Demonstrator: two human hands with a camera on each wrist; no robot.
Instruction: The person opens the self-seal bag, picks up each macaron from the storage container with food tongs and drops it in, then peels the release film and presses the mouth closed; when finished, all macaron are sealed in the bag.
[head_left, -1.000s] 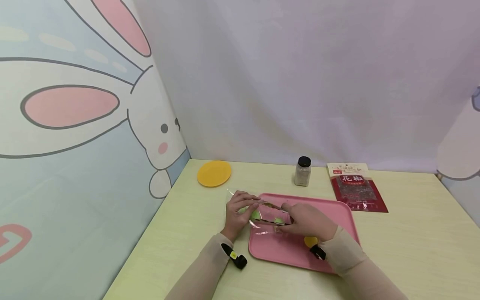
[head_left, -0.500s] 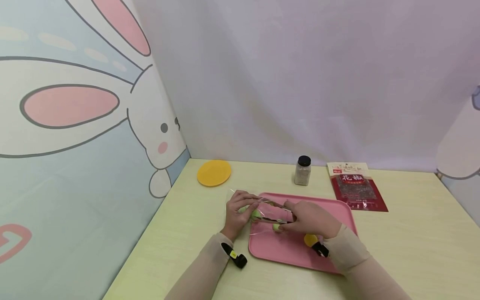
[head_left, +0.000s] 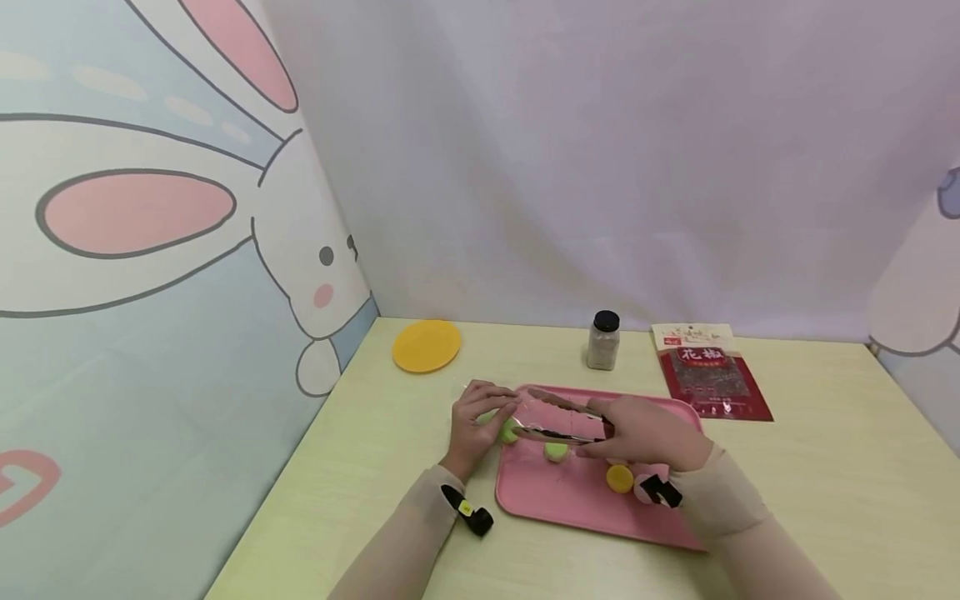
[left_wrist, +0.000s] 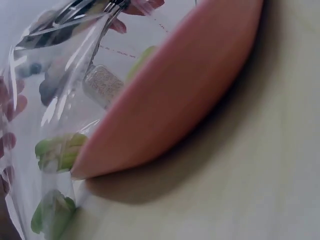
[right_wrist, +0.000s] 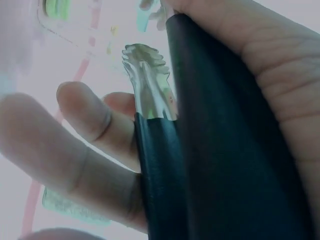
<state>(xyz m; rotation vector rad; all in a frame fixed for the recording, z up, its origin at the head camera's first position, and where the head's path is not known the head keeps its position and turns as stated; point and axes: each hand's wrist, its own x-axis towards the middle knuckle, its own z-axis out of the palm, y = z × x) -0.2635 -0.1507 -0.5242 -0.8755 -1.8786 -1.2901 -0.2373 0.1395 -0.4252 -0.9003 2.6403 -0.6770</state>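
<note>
My left hand (head_left: 480, 427) holds a clear plastic bag (left_wrist: 65, 97) at the left end of the pink tray (head_left: 540, 502). Two green macarons (left_wrist: 61, 151) show through the bag in the left wrist view. In my right hand (head_left: 651, 435) is a pair of metal tongs (right_wrist: 162, 170) with black handles and scalloped tips. The tong arms are spread apart with nothing between them, over the tray, tips towards the bag's mouth. Below them a green macaron (head_left: 556, 452) lies on the tray. A yellow macaron (head_left: 619, 478) and a pink one (head_left: 643, 488) are near my right wrist.
Behind the tray stands a clear jar (head_left: 603, 343) with a black lid. To its right lies a red-and-white spice packet (head_left: 708, 379), close to the tray's far right corner. A yellow plate (head_left: 427, 346) is at the table's back left.
My right hand has drawn the tongs back to the right, away from the bag. The green, yellow and pink macarons on the tray show more fully. The left hand has stayed in place.
</note>
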